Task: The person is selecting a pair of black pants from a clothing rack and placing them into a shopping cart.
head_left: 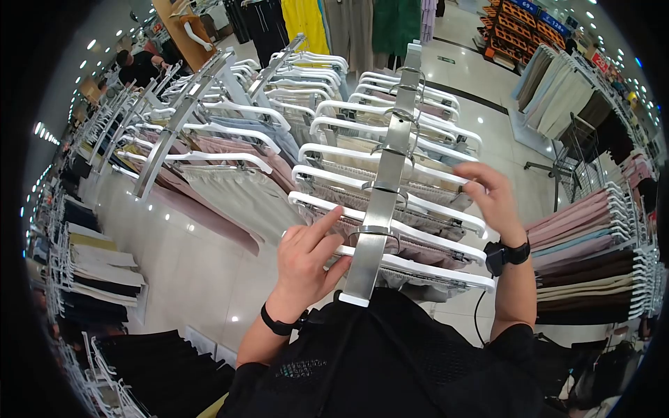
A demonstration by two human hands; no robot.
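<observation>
My left hand point(305, 259) is at the near left end of a metal rack rail point(383, 202). Its thumb and curled fingers close around the nearest white hanger point(432, 272), while the index finger stretches onto the white hanger behind point(418, 234). To the rail's right, my right hand point(491, 191) is raised with fingers apart and bent, its fingertips near the right end of a farther white hanger point(435, 171). Grey, beige and pinkish trousers point(435, 254) hang below the hangers, mostly hidden by them. Black bands circle both wrists.
A parallel rail point(174, 129) with pale trousers point(233, 188) stands to the left. Folded pink and brown garments point(578, 223) hang on the right, near a wire cart point(578, 153). Black garments point(160, 366) lie lower left. A person point(136, 66) is in the far left background.
</observation>
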